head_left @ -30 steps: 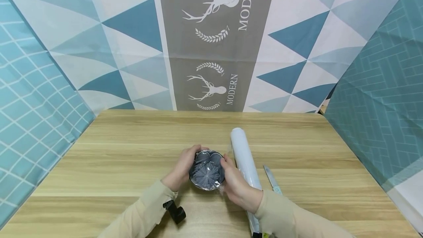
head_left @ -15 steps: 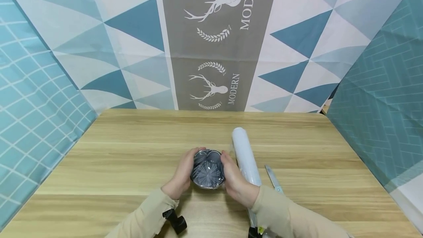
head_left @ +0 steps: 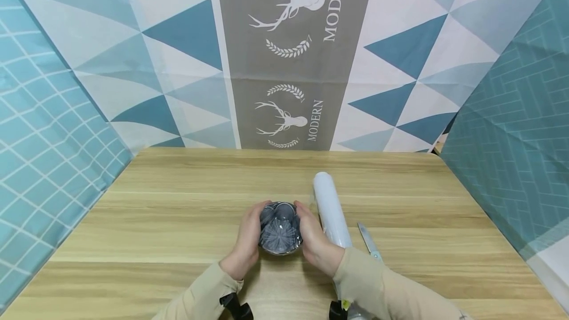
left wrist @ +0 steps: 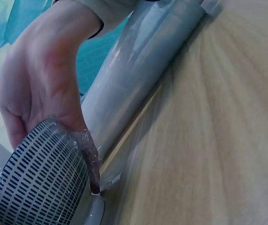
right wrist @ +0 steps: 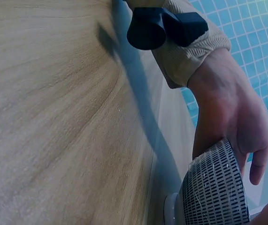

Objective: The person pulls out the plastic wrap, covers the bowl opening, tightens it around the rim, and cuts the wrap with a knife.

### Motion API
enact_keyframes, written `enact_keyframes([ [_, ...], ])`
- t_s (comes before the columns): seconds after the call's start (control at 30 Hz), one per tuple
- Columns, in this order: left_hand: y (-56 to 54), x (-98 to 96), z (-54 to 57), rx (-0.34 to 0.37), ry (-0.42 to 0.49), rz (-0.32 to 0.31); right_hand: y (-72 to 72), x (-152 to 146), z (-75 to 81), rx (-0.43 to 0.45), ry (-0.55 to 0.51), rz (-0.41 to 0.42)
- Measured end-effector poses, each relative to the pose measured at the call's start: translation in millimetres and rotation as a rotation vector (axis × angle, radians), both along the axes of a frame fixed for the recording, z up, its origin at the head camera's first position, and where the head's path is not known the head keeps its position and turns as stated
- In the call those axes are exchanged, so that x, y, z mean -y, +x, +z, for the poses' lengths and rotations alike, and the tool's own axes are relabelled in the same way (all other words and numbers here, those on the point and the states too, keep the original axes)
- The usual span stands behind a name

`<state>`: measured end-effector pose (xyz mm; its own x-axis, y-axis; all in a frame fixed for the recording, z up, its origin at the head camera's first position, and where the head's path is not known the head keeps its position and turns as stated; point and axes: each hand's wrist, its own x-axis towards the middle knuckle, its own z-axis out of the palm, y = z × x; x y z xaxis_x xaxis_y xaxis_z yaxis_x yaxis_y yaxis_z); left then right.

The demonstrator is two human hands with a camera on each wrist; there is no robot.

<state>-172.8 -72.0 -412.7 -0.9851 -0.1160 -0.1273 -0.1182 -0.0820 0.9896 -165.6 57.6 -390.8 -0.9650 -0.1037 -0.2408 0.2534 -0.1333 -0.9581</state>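
Observation:
A bowl [head_left: 280, 238] with a dark-dash pattern on its outer wall [left wrist: 40, 178] stands at the front middle of the table, clear plastic film stretched over its top. Round shapes show through the film. My left hand [head_left: 246, 238] cups the bowl's left side, and my right hand [head_left: 316, 242] cups its right side, palms against the wall. Crumpled film [left wrist: 89, 145] clings to the side under the right hand in the left wrist view. The pale foot [right wrist: 170, 206] of the bowl shows close to the tabletop in the right wrist view.
Just right of my right hand lies a long roll of plastic wrap [head_left: 331, 206], its near end partly under the sleeve. A knife [head_left: 368, 241] with a light-blue handle lies farther right. Patterned cloths [head_left: 186, 63] hang behind the wooden table [head_left: 155, 226].
My right thumb has moved off the bowl's rim and down to its side. Loose film by the right hand is now pressed out of sight in the head view. Both hands hold the sides more evenly.

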Motion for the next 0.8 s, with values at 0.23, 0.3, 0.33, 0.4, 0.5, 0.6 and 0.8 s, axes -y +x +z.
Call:
enact_keyframes([
  [0.23,6.3,8.8,4.2,0.092,0.085,-0.017,0.8,-3,0.2,0.038,-0.048,0.050],
  [0.3,3.5,11.6,2.9,0.109,0.093,-0.038,3.4,-6,2.4,0.057,-0.067,0.066],
  [0.33,1.7,12.6,2.2,0.112,0.083,-0.048,5.2,-7,3.9,0.068,-0.068,0.070],
  [0.4,-2.6,14.1,1.5,0.107,0.038,-0.073,9.0,-10,6.5,0.074,-0.063,0.072],
  [0.5,-10.2,15.5,2.5,0.098,0.003,-0.106,13.1,-13,9.1,0.068,-0.035,0.061],
  [0.6,-17.9,14.3,4.1,0.074,-0.014,-0.128,14.3,-14,7.9,0.049,0.000,0.044],
  [0.8,-22.4,9.2,3.6,0.053,-0.022,-0.148,16.5,-11,-0.2,0.073,-0.009,0.017],
])
